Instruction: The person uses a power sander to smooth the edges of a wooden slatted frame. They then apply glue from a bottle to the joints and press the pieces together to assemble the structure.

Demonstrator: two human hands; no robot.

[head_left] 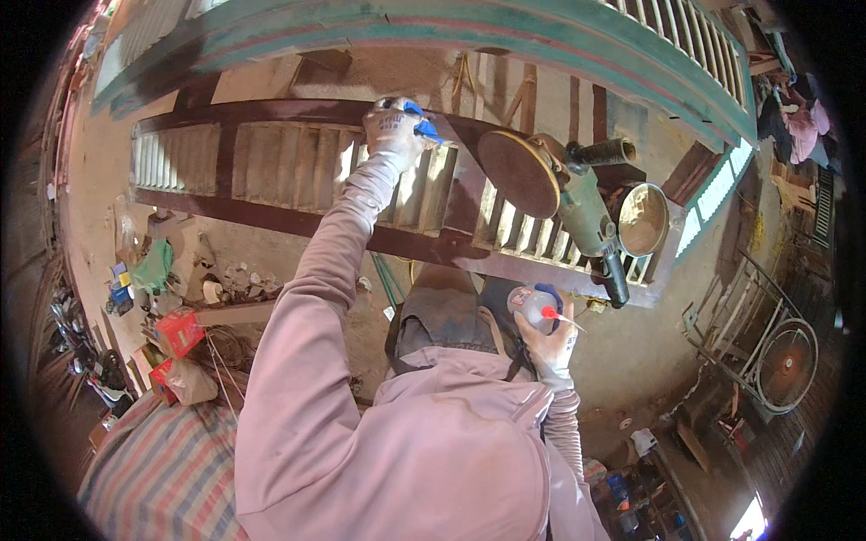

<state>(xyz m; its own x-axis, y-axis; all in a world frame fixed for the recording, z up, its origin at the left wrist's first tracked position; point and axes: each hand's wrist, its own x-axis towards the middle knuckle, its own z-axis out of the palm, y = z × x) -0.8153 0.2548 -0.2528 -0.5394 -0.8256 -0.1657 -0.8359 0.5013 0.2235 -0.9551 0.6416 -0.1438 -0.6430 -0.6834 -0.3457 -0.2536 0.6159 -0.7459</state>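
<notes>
A dark brown wooden shutter panel (352, 223) with pale slats lies across in front of me. My left hand (394, 131), in a white glove with blue palm and fingers, is at its far rail. The fingers are curled, and anything inside them is hidden. Close to my body, my right hand (550, 347), gloved alike, is wrapped around a clear squeeze bottle (530, 308) with a red nozzle, tilted to the right. On the panel's right part rests a green power sander or grinder (586, 212) with a large round disc (519, 174), beside a round tin (642, 219).
A green-painted slatted frame (433, 32) spans the far side. Red boxes (179, 332) and a striped cloth (167, 460) lie at the left. To the right are a metal frame with a wheel (787, 365) and hanging clothes (803, 122). Small items lie scattered on the floor.
</notes>
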